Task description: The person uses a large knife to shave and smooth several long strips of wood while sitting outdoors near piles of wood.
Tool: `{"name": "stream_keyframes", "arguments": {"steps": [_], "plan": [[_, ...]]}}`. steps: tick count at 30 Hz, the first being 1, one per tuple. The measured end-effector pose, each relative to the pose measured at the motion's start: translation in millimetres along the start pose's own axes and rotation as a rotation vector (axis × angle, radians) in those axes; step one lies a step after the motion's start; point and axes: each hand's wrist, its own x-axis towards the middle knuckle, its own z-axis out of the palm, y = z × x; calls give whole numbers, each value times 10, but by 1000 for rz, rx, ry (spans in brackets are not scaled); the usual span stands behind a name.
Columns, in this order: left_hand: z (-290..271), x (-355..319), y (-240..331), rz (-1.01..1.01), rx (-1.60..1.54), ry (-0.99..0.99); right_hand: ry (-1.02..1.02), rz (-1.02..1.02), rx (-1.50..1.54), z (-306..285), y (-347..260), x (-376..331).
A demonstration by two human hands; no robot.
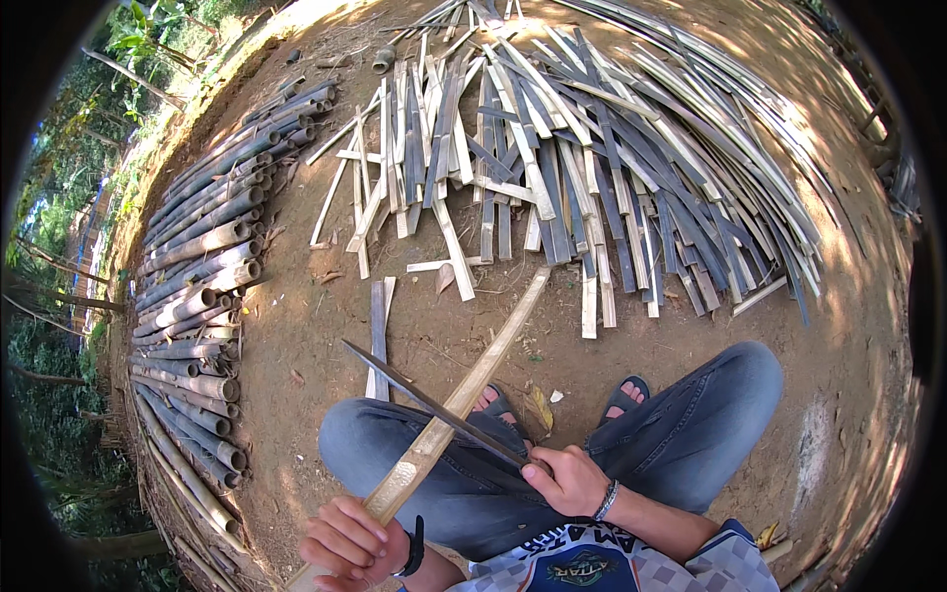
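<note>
A long split bamboo strip [475, 385] slants up and away across my lap, its pale inner face upward. My left hand [353, 543] is closed around its near part, low on the left. In my right hand [569, 481], closed in a fist, is a long dark-bladed knife [404, 385]. Its blade lies across the strip and points to the upper left; the handle is hidden in the fist. Whether the edge bites into the bamboo I cannot tell. Beyond my left knee, two short strips [379, 326] lie on the soil.
A large fanned pile of split bamboo strips [612, 168] spreads over the bare earth ahead. Rows of cut bamboo poles [202, 306] lie along the left, with green plants [69, 168] behind them. My bent knees and sandalled feet [623, 397] frame the ground in front.
</note>
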Motion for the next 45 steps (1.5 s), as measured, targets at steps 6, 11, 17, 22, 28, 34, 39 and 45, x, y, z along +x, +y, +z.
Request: {"name": "stream_keyframes", "arguments": {"steps": [6, 11, 17, 22, 28, 34, 39, 45], "plan": [[-31, -12, 24, -14, -8, 2, 28, 70, -75, -28, 217, 192], [-73, 8, 34, -34, -4, -44, -77, -29, 72, -52, 197, 175], [-167, 32, 37, -19, 22, 49, -85, 20, 22, 29, -113, 171], [-176, 4, 42, -16, 20, 24, -97, 47, -70, 4, -166, 174], [-159, 13, 31, -1, -11, -6, -68, 61, 2, -3, 26, 191], [-126, 23, 19, -21, -2, 5, -90, 23, 16, -60, 141, 247], [-211, 29, 44, -29, 10, 37, -99, 7, -5, 60, -146, 148], [-263, 27, 50, -15, 13, 92, -111, 3, -55, 35, -169, 183]]}}
